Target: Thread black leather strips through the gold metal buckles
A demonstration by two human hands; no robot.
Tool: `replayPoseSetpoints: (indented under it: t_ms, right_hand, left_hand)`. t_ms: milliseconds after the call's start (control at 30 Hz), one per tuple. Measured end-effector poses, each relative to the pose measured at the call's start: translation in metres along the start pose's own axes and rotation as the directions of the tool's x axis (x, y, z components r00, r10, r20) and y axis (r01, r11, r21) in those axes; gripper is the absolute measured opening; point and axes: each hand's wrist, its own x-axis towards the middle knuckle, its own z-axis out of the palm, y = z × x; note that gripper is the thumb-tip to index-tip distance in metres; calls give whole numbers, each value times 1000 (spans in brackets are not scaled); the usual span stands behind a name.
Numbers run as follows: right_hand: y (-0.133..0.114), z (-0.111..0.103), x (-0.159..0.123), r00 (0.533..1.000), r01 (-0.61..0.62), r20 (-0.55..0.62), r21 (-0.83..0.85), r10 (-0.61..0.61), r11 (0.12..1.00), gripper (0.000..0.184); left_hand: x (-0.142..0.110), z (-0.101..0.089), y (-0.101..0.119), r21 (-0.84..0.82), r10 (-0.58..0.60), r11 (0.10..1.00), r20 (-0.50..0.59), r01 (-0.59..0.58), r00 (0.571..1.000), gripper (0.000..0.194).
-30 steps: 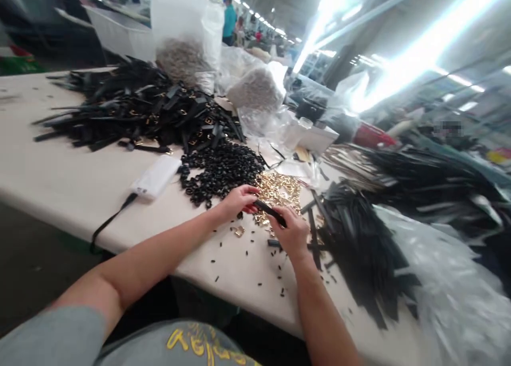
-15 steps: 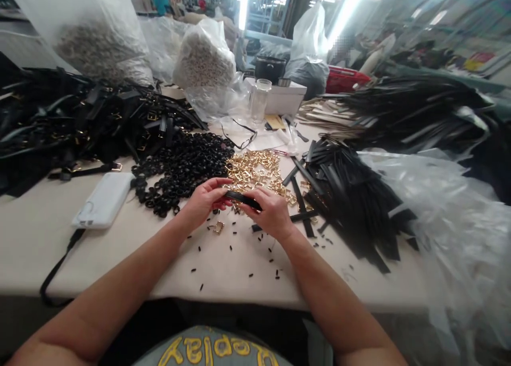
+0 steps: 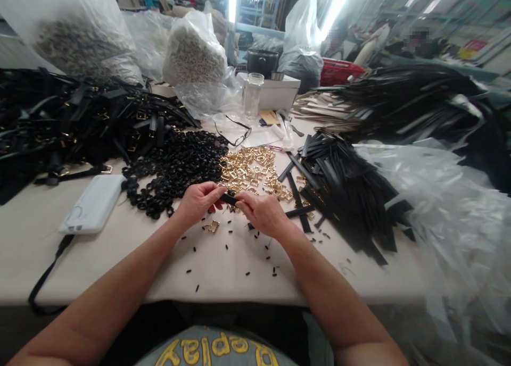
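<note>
Between both hands, above the table's middle, a short black strap (image 3: 229, 199) is held. My left hand (image 3: 200, 201) pinches its left end with thumb and fingers. The other end is gripped by my right hand (image 3: 264, 211), whose fingers are closed and hide part of it. Just beyond lies a heap of gold buckles (image 3: 251, 166). Black loops (image 3: 179, 161) form a larger pile to the left. On the right, flat black straps (image 3: 347, 196) lie stacked. One loose buckle (image 3: 214, 226) rests on the table below my hands, among small dark bits.
A white power bank (image 3: 93, 204) with a black cable lies at left. Finished-looking buckled straps (image 3: 99, 110) are heaped behind it. Eyeglasses (image 3: 239, 134) and a clear jar (image 3: 253, 97) stand farther back. Clear plastic sheeting (image 3: 451, 217) drapes over the right edge.
My right hand has shifted slightly left, closer to my left hand, and less of the strap shows between them. The whole view has turned a little.
</note>
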Motion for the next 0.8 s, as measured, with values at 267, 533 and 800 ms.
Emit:
replayPoseSetpoints:
  t_ms: [267,533,800]
  right_hand:
    - [-3,-8,1,995,-104,56,430,88,897,16]
    - [-2,-5,5,968,-146,14,841,249,520,26]
    - [3,11,16,803,-42,-94,976,589,212,40]
  left_hand:
    - [8,-4,-6,-278,-235,931,40,236,971,43]
    - [2,-3,-1,-383,-58,920,84,86,995,50]
    - [-9,6,2,-138,-55,983,409,122,911,38]
